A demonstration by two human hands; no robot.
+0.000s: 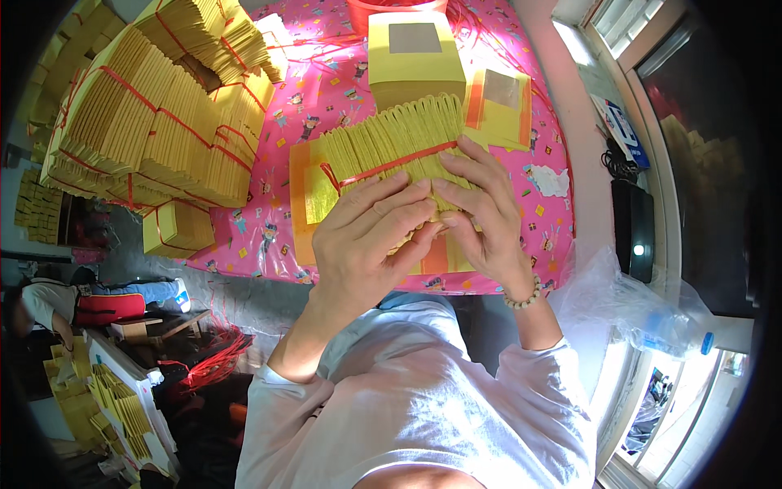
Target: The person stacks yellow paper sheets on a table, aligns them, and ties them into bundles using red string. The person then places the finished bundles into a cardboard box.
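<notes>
A bundle of folded yellow paper (395, 134) lies in front of me, its folds lined up side by side. A red tie (399, 163) runs across it, with a loose end at the left. My left hand (366, 228) curls over the bundle's near edge, thumb and fingers pressing the paper. From the right, my right hand (485, 216) grips the same edge, its fingertips close to the left hand's. What lies under the fingers is hidden. Beneath the bundle is a yellow and orange sheet (303, 196).
Tall stacks of tied yellow paper (122, 114) stand on the left of the pink patterned tablecloth (269, 236). Beyond the bundle sit a yellow block of sheets (415, 73) and a red basin (391, 10). A person (53, 306) works at the lower left. A plastic bottle (672, 330) is at right.
</notes>
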